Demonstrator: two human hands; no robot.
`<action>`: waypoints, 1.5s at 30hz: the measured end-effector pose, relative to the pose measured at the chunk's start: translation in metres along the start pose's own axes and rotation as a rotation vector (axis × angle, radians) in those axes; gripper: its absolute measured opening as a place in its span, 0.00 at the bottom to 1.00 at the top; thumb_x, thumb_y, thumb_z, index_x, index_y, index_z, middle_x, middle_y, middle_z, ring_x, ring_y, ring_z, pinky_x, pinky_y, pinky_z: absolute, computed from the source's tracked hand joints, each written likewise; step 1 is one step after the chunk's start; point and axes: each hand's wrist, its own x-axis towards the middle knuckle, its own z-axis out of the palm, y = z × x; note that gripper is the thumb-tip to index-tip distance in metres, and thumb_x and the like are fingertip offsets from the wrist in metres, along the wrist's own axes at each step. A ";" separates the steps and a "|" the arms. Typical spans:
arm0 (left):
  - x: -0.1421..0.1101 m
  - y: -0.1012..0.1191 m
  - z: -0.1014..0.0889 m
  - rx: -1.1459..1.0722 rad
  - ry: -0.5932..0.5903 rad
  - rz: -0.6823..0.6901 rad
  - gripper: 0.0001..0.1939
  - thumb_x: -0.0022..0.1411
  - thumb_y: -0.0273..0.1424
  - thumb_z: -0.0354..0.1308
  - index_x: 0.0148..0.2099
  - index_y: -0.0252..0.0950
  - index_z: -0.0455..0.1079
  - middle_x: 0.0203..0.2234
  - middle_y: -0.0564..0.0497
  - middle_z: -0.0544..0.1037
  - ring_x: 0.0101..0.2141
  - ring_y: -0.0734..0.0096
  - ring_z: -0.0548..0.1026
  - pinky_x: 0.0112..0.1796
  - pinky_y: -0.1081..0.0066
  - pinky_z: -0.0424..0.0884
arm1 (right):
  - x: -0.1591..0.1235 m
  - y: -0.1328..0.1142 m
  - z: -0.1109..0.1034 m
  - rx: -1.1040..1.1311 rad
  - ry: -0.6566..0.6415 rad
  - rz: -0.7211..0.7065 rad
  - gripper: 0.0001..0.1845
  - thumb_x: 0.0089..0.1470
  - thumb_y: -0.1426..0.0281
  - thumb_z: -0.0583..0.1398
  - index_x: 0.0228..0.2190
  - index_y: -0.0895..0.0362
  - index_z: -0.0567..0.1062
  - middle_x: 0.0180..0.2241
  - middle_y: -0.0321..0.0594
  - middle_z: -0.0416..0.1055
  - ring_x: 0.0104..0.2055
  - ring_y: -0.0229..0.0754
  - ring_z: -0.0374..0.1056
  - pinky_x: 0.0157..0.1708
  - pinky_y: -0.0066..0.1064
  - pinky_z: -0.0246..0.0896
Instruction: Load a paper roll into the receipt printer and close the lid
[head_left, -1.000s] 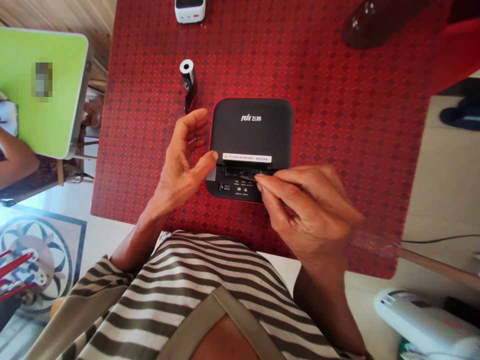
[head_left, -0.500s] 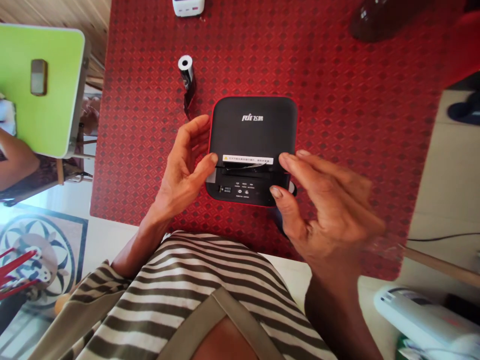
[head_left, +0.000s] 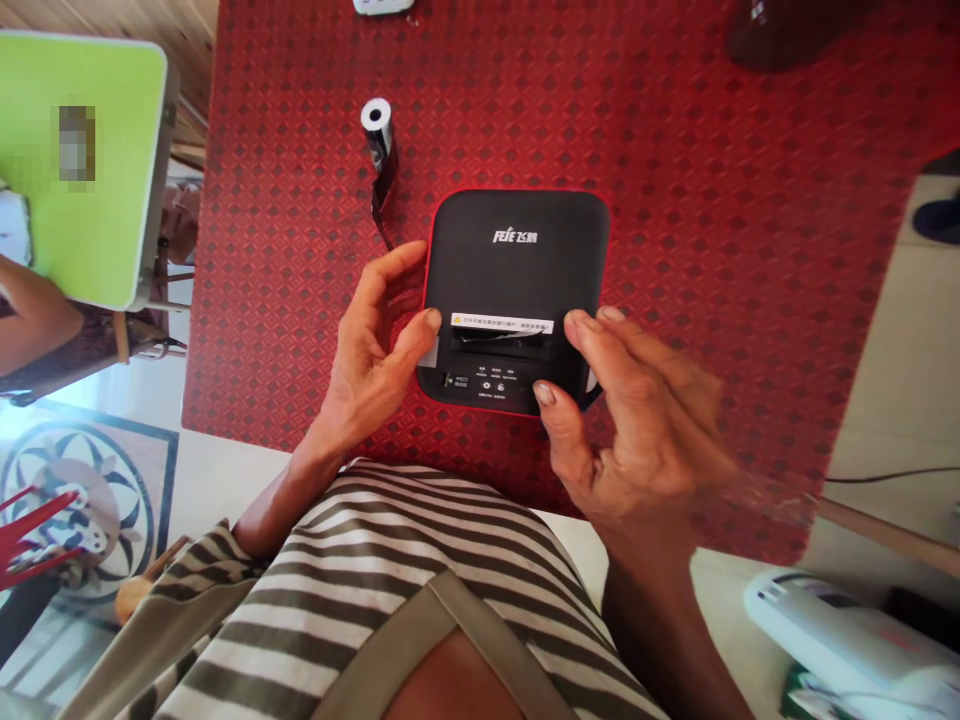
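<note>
- Your desk (head_left: 712, 200) is red, with a pattern of small dark shapes all over it.
- The floor (head_left: 870, 380) is pale, with a flower tile (head_left: 90, 500) low on your left and a white machine (head_left: 832, 640) low on your right.
- A green table (head_left: 112, 250) stands on your left, and part of another person's arm (head_left: 34, 325) is next to it.
- On your desk, a roll (head_left: 379, 140) with a dark, curly tail sits past your left hand.
- The box (head_left: 517, 270) lies flat on the desk in front of you, between your hands.
- Its slot (head_left: 502, 345) is on the side near you, and its white letters read the right way up for you.
- The box looks a bit longer going away from you than across, and it sits slightly crooked.
- It is black with round corners and a red rim. A white strip with a yellow triangle is above the slot, and a thin, shiny bit shows there.
- Your left hand (head_left: 382, 345) is spread, thumb on the box's left edge.
- Your right hand (head_left: 630, 420) is spread too, thumb and finger apart at the right side.
</note>
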 end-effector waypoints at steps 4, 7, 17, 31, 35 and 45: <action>-0.022 0.008 -0.008 0.021 -0.010 -0.063 0.27 0.90 0.60 0.67 0.80 0.61 0.78 0.74 0.45 0.87 0.74 0.38 0.87 0.71 0.32 0.91 | -0.009 0.000 0.008 0.125 0.166 0.000 0.41 0.83 0.69 0.69 0.88 0.38 0.73 0.70 0.46 0.92 0.69 0.65 0.91 0.67 0.59 0.88; -0.031 0.010 -0.011 -0.059 -0.034 -0.094 0.28 0.87 0.56 0.74 0.78 0.55 0.80 0.70 0.44 0.90 0.70 0.40 0.90 0.71 0.36 0.91 | -0.018 0.001 0.016 0.119 0.262 0.075 0.37 0.83 0.69 0.70 0.85 0.40 0.78 0.68 0.49 0.93 0.63 0.64 0.93 0.61 0.58 0.92; -0.020 0.003 -0.005 -0.214 -0.045 -0.169 0.33 0.79 0.53 0.80 0.77 0.53 0.80 0.70 0.44 0.90 0.68 0.40 0.89 0.64 0.41 0.90 | -0.029 0.001 0.022 0.177 0.259 0.176 0.36 0.85 0.60 0.71 0.85 0.35 0.76 0.64 0.41 0.94 0.57 0.58 0.96 0.59 0.54 0.95; -0.017 -0.009 -0.004 -0.313 -0.041 -0.183 0.36 0.74 0.53 0.84 0.77 0.53 0.81 0.67 0.47 0.90 0.64 0.47 0.87 0.59 0.52 0.89 | -0.032 0.000 0.029 0.177 0.277 0.300 0.34 0.83 0.53 0.72 0.81 0.46 0.79 0.56 0.48 0.93 0.51 0.61 0.96 0.51 0.54 0.95; -0.018 -0.014 -0.002 -0.296 -0.039 -0.159 0.38 0.74 0.55 0.84 0.78 0.53 0.80 0.67 0.46 0.89 0.65 0.46 0.87 0.61 0.49 0.89 | -0.031 0.000 0.028 0.171 0.267 0.303 0.35 0.84 0.53 0.71 0.82 0.42 0.77 0.59 0.47 0.94 0.51 0.60 0.97 0.47 0.51 0.95; -0.020 -0.038 0.002 -0.178 -0.021 0.073 0.37 0.82 0.61 0.76 0.82 0.53 0.77 0.64 0.44 0.87 0.60 0.47 0.87 0.58 0.48 0.87 | 0.022 0.008 -0.014 -0.037 0.266 0.038 0.20 0.82 0.65 0.72 0.68 0.36 0.91 0.51 0.40 0.97 0.46 0.57 0.95 0.49 0.49 0.91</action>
